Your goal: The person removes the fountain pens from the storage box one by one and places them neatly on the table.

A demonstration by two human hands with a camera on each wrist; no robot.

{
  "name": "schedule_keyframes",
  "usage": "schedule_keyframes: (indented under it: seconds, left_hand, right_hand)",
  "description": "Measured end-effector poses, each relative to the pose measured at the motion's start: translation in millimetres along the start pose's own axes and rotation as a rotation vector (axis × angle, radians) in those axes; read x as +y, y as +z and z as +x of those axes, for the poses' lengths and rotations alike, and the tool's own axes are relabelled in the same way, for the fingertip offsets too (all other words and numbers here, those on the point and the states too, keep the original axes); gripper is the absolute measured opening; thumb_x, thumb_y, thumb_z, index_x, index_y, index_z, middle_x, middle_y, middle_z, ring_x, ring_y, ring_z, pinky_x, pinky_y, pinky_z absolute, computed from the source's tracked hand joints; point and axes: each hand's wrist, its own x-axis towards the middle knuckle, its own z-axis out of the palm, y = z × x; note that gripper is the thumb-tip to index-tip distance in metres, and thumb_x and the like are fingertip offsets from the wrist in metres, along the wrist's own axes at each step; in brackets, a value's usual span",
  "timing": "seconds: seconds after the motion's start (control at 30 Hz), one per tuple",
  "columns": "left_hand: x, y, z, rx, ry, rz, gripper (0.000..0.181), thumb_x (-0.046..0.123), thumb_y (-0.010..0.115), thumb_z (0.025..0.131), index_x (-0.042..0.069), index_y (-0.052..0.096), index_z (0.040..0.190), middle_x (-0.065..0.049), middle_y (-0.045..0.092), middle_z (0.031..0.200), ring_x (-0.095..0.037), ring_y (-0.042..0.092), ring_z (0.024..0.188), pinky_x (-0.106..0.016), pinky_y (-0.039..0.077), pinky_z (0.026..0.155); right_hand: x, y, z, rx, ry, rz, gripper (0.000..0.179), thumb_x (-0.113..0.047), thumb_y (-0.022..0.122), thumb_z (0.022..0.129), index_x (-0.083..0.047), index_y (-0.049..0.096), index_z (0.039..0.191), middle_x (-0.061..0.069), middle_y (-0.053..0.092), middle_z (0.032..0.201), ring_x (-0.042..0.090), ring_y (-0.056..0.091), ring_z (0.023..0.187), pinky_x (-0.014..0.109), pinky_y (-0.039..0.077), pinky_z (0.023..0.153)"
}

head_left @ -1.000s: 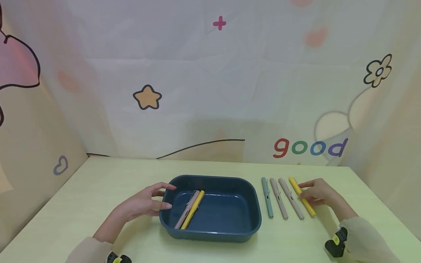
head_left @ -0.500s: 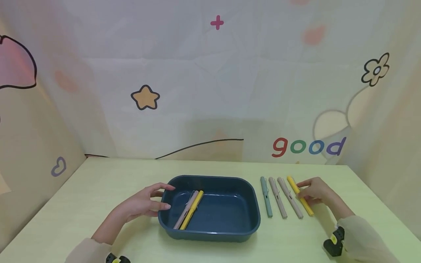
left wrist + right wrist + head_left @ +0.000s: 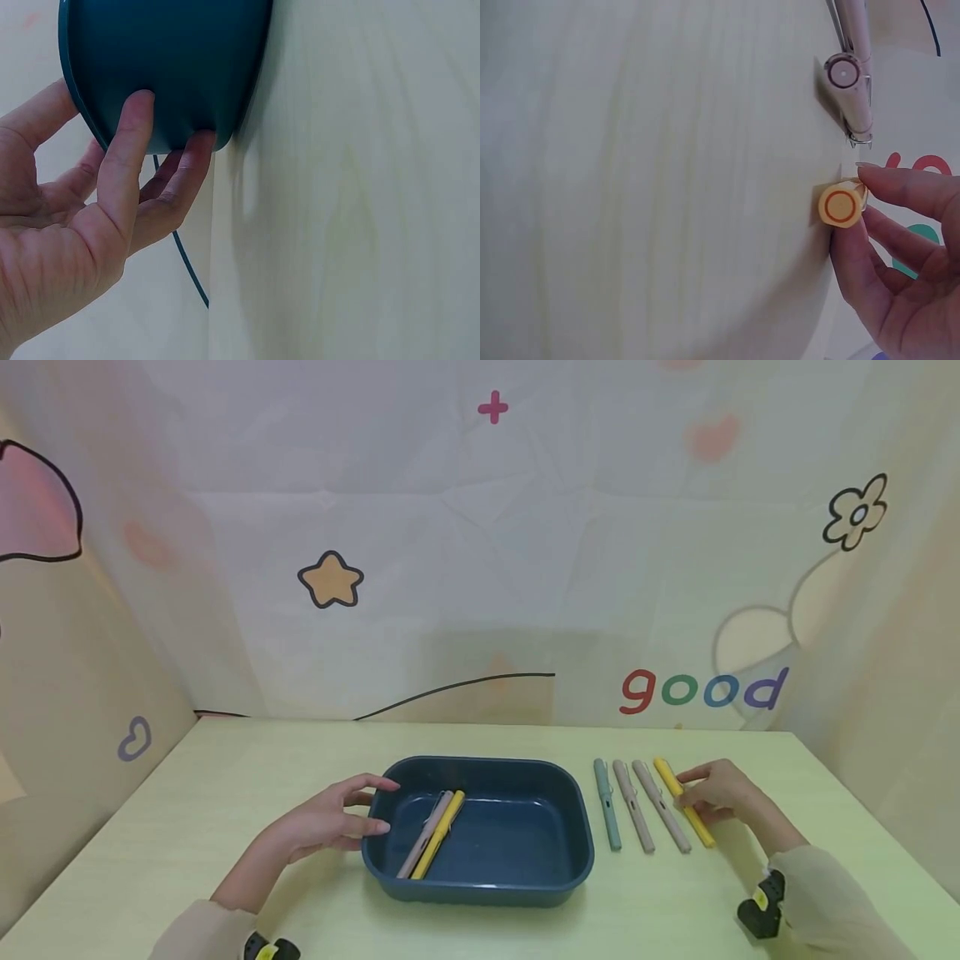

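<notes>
My left hand [image 3: 324, 820] grips the left end of a dark blue plastic box [image 3: 487, 895], with fingertips at its rim. In the left wrist view the thumb and fingers press around the box's end wall [image 3: 172, 60]. Inside, a pinkish-grey pen [image 3: 423, 839] and a yellow pen [image 3: 438, 837] lie slanted side by side. Over on the right, my right hand [image 3: 723, 793] pinches another yellow pen [image 3: 702, 832] between thumb and fingers; the right wrist view shows the pen's round end [image 3: 840, 208] low against the table.
Left of the held pen lie two pinkish-grey pens [image 3: 662, 807] [image 3: 633, 807] and a teal pen [image 3: 607, 806], roughly parallel on the pale table [image 3: 285, 760]. A printed cloth backdrop [image 3: 450, 527] rises behind the table's far edge.
Both hands, the box and the pens keep their places on the table; the whole head view shifts slightly. The right hand stays at the yellow pen throughout.
</notes>
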Motion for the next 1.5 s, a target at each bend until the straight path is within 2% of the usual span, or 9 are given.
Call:
schedule_keyframes:
  seconds: [0.23, 0.4, 0.6, 0.83, 1.17, 1.4, 1.5]
  left_hand:
    - [4.7, -2.2, 3.9, 0.021, 0.002, 0.011, 0.059, 0.011, 0.072, 0.077, 0.01, 0.045, 0.129, -0.026, 0.031, 0.135, -0.031, 0.054, 0.104, -0.047, 0.05, 0.081]
    - [1.9, -2.4, 2.6, 0.023, -0.009, -0.001, 0.059, 0.011, 0.072, 0.077, 0.009, 0.045, 0.13, -0.026, 0.031, 0.135, -0.031, 0.054, 0.104, -0.046, 0.05, 0.081]
    - [-2.0, -1.4, 0.7, 0.026, -0.012, -0.004, 0.06, 0.01, 0.073, 0.077, 0.009, 0.044, 0.13, -0.026, 0.031, 0.135, -0.031, 0.054, 0.104, -0.046, 0.05, 0.081]
    - [-1.6, -1.5, 1.0, 0.031, -0.009, 0.0, 0.059, 0.009, 0.072, 0.077, 0.01, 0.045, 0.13, -0.026, 0.032, 0.135, -0.031, 0.055, 0.103, -0.046, 0.05, 0.08]
    - [-1.8, -2.1, 3.7, 0.045, -0.019, -0.007, 0.058, 0.009, 0.072, 0.077, 0.011, 0.046, 0.129, -0.025, 0.031, 0.136, -0.031, 0.055, 0.104, -0.045, 0.051, 0.079]
    - [-4.6, -1.7, 2.6, 0.025, -0.018, -0.026, 0.059, 0.009, 0.072, 0.077, 0.01, 0.044, 0.13, -0.025, 0.031, 0.136, -0.03, 0.054, 0.104, -0.046, 0.05, 0.081]
    - [-4.7, -1.6, 3.1, 0.037, -0.019, -0.021, 0.058, 0.01, 0.072, 0.077, 0.011, 0.046, 0.129, -0.024, 0.033, 0.135, -0.03, 0.054, 0.103, -0.046, 0.05, 0.082]
  right_hand:
    - [-1.7, -5.3, -1.2, -0.003, -0.006, 0.009, 0.052, -0.011, 0.067, 0.079, 0.014, 0.048, 0.12, 0.005, 0.055, 0.073, 0.015, 0.053, 0.064, 0.03, 0.053, 0.062]
    - [-2.5, -6.2, -4.4, -0.007, -0.021, 0.03, 0.053, -0.012, 0.067, 0.08, 0.015, 0.046, 0.12, 0.004, 0.058, 0.076, 0.014, 0.056, 0.064, 0.03, 0.054, 0.063]
    - [-7.0, -9.3, -10.5, 0.034, -0.094, 0.064, 0.053, -0.012, 0.065, 0.082, 0.016, 0.044, 0.122, 0.01, 0.064, 0.087, 0.015, 0.06, 0.07, 0.03, 0.054, 0.065]
    - [-25.1, -11.0, -20.4, 0.015, -0.177, 0.148, 0.058, -0.015, 0.065, 0.084, 0.015, 0.04, 0.126, 0.018, 0.065, 0.103, 0.019, 0.065, 0.083, 0.03, 0.054, 0.071]
    - [-67.7, 10.4, -38.7, 0.004, -0.296, 0.111, 0.057, -0.024, 0.065, 0.085, 0.01, 0.045, 0.126, 0.023, 0.058, 0.113, 0.024, 0.062, 0.092, 0.031, 0.053, 0.076]
    - [-98.2, 35.0, -49.3, -0.027, -0.386, 0.098, 0.054, -0.021, 0.067, 0.084, 0.009, 0.048, 0.124, 0.019, 0.062, 0.104, 0.017, 0.062, 0.083, 0.031, 0.054, 0.073]
    - [-110.7, 45.1, -51.4, -0.043, -0.417, 0.103, 0.052, -0.019, 0.067, 0.083, 0.009, 0.05, 0.123, 0.017, 0.063, 0.102, 0.018, 0.062, 0.083, 0.033, 0.054, 0.074]
